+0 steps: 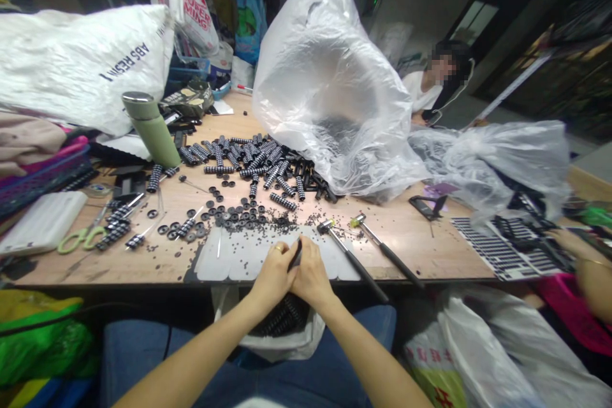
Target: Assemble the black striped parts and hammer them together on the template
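Note:
My left hand [273, 271] and my right hand [312, 275] meet at the table's near edge, both closed and pressed together around a thin dark pin-like piece [295, 256] that sticks up between them. A ring shows on the left hand. They rest over a translucent white mat [239, 259] dotted with tiny black bits. Beyond the mat lie loose black rings [234, 211] and a heap of stacked black ribbed rods [261, 162]. Under my hands a white bag [282, 325] in my lap holds more black ribbed rods.
Two small hammers [354, 248] lie right of the mat. A green flask [152, 129] stands at left, green scissors [79, 237] nearer. A large clear plastic bag [329, 83] rises mid-table. Another person sits far right; a co-worker's hand [581, 255] is by a black-and-white tray [502, 248].

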A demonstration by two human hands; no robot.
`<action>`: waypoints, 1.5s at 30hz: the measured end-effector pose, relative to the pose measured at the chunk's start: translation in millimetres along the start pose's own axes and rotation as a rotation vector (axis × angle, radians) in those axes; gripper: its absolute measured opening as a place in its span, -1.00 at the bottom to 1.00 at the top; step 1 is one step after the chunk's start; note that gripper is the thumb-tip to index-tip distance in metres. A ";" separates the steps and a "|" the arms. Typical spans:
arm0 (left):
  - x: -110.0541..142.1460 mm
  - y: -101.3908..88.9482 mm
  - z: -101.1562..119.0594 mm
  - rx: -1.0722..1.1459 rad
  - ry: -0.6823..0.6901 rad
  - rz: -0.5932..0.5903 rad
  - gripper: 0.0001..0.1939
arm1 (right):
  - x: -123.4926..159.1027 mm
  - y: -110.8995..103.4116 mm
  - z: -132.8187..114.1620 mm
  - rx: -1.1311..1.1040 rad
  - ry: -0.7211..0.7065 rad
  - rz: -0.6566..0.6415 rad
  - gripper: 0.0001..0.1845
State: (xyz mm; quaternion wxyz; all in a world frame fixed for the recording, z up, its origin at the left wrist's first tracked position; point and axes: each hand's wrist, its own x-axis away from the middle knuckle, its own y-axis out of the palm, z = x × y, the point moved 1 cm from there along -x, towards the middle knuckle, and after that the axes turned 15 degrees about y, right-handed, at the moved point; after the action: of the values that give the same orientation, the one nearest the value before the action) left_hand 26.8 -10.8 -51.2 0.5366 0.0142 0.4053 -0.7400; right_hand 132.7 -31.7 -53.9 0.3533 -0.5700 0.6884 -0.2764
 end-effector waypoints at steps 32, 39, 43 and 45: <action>5.7 -17.5 -37.1 -0.452 0.539 -0.330 -0.61 | 2.4 -69.6 79.3 0.708 0.448 0.244 -0.76; -4.9 -24.1 -24.8 -0.640 0.486 -0.395 -0.61 | 44.7 -74.9 56.6 0.335 0.418 0.011 -0.59; -3.7 -18.6 -20.0 -0.686 0.425 -0.438 -0.59 | 59.8 -67.1 41.5 0.355 0.427 -0.111 -0.55; 0.0 -11.0 -15.6 -0.704 0.391 -0.427 -0.59 | 58.1 -70.1 32.8 0.294 0.419 -0.106 -0.54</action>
State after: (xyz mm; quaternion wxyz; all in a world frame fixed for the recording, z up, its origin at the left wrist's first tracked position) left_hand 11.5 -0.2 -55.3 0.2574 -0.1134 0.7197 -0.6348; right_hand 194.5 -101.7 -28.5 0.2671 -0.4780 0.6683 -0.5035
